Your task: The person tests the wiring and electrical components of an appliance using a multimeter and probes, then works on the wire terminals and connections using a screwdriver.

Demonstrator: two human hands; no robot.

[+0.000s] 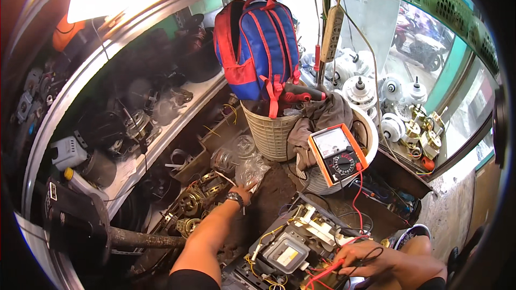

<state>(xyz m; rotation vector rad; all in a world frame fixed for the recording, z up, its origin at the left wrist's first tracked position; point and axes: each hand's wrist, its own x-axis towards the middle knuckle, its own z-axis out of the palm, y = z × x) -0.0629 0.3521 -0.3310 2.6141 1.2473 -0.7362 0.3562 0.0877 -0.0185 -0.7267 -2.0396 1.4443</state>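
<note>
My left hand [246, 193], with a dark bracelet at its wrist, reaches out to a crumpled clear plastic bag [251, 173]. Its fingers close at the bag's lower edge and are partly hidden. In my right hand [361, 258] is a red test probe [329, 272], held over an opened appliance [258, 260]. A black lead loops across that hand. Inside the appliance sit a metal box [287, 251] with a pale label, white plastic parts and yellow wires. An orange analog multimeter [338, 153] leans, tilted, on a white bucket [371, 134]; a red lead runs down from it.
A blue and red backpack [263, 48] rests on a woven basket [270, 134], with a grey-brown cloth [328, 115] beside it. Loose metal parts [193, 201] crowd the left. White motor-like parts [361, 90] stand by the window. A rusty metal post [145, 238] juts in at lower left.
</note>
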